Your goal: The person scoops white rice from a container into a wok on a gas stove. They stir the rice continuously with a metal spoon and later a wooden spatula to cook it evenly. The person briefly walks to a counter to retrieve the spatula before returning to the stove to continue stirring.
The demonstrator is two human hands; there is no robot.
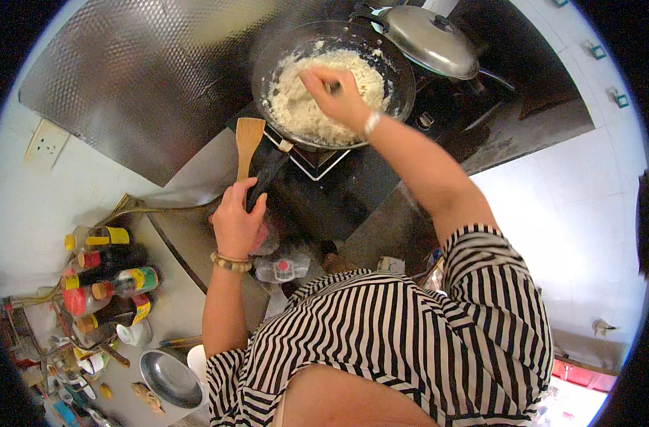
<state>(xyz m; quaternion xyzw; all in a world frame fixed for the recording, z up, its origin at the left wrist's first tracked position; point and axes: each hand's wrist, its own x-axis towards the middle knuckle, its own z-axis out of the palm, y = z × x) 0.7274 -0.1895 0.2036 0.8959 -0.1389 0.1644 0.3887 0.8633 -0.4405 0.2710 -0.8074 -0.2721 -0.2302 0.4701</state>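
In my left hand (239,224) is a flat wooden spatula (249,136), its blade pointing up and away from me. The black handle (271,168) of a dark frying pan (404,91) runs down to the same hand, between thumb and fingers. Pale, crumbly food (303,109), perhaps rice, fills the pan's bottom, and bits cling to the walls. Above this food hovers my right hand (337,96), fingers curled in and slightly blurred. Whether the fingers pinch anything is unclear. The pan rests over a gas burner (318,173).
A lidded metal pan (433,42) stands on the right burner, its handle jutting right. Embossed foil (127,80) lines the wall behind. Several sauce bottles (116,283) crowd the left counter, near a metal bowl (172,379). Clear plastic packaging (281,267) lies close before me.
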